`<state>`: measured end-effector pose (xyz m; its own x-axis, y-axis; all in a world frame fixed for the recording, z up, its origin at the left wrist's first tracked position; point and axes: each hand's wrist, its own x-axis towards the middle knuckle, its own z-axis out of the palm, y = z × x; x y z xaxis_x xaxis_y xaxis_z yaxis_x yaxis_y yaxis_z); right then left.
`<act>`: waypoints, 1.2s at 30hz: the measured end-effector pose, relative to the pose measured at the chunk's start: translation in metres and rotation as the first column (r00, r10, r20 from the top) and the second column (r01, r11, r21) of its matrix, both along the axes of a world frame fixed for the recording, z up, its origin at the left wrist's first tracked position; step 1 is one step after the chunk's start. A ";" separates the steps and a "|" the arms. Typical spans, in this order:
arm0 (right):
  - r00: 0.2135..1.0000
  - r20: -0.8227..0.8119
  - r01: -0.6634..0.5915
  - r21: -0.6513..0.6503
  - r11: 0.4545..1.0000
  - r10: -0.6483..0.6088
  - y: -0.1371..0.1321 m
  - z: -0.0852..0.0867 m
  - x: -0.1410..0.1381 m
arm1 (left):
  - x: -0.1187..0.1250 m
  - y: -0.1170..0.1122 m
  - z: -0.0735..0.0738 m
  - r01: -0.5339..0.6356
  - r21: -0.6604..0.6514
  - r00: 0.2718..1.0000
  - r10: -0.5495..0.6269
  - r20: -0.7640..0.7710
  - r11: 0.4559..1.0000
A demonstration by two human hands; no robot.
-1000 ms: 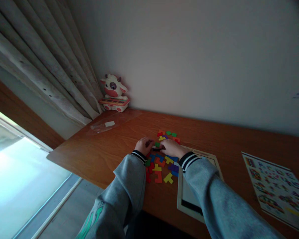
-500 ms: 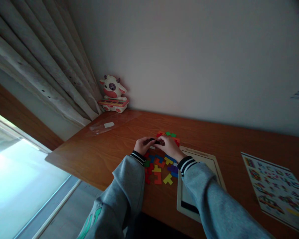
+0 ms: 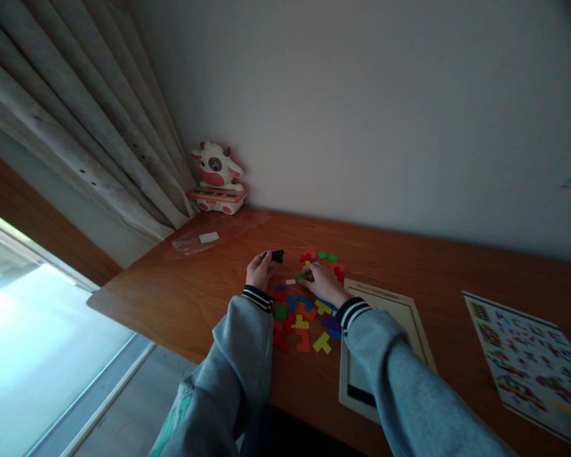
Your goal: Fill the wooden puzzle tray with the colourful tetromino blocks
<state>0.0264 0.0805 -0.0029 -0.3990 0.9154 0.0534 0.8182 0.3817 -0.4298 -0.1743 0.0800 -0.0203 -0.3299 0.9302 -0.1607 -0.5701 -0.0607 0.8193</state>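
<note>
My left hand (image 3: 259, 271) is raised a little over the wooden table (image 3: 204, 292) and pinches a small black puzzle piece (image 3: 277, 256) at its fingertips. My right hand (image 3: 321, 283) rests palm down on a scatter of several coloured flat puzzle pieces (image 3: 304, 317), its fingers curled over a green one. A small white piece (image 3: 290, 281) lies between the two hands. The cream puzzle tray (image 3: 400, 317) sits just right of my right wrist, partly hidden by my grey sleeve.
A toy cow with a small keyboard (image 3: 217, 179) stands in the back corner by the curtain (image 3: 76, 127). A clear plastic bag (image 3: 204, 240) lies left of the pieces. A printed pattern sheet (image 3: 528, 362) lies at the right. The table's left edge drops off toward the window.
My left hand has drawn away to the left, lifting the black piece clear of the pile. My right hand has dropped back onto the pieces.
</note>
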 end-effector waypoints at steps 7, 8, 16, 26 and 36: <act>0.989 -0.121 -0.104 -0.120 0.987 0.090 -0.014 0.015 -0.002 | -0.015 0.003 0.006 -0.006 -0.105 0.983 0.025 0.184 0.994; 0.982 -0.143 -0.144 -0.138 0.980 0.125 -0.021 0.019 -0.005 | -0.015 0.003 0.006 0.001 -0.113 0.980 0.022 0.196 0.994; 0.958 -0.050 -0.286 -0.226 0.931 0.282 -0.064 0.031 -0.036 | -0.010 0.001 0.005 0.059 -0.124 0.976 -0.031 0.214 0.991; 0.934 0.187 -0.258 -0.232 0.938 0.304 -0.070 0.045 -0.041 | -0.009 0.001 0.005 0.069 -0.116 0.979 -0.045 0.198 0.991; 0.948 0.123 -0.274 -0.146 0.951 0.292 -0.071 0.043 -0.037 | -0.008 0.002 0.002 0.075 -0.107 0.984 -0.056 0.171 0.991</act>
<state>-0.0107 0.0099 0.0406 -0.6377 0.7592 -0.1304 0.7401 0.5569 -0.3771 -0.1827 0.0822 -0.0184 -0.2287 0.9218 -0.3130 -0.6995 0.0680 0.7114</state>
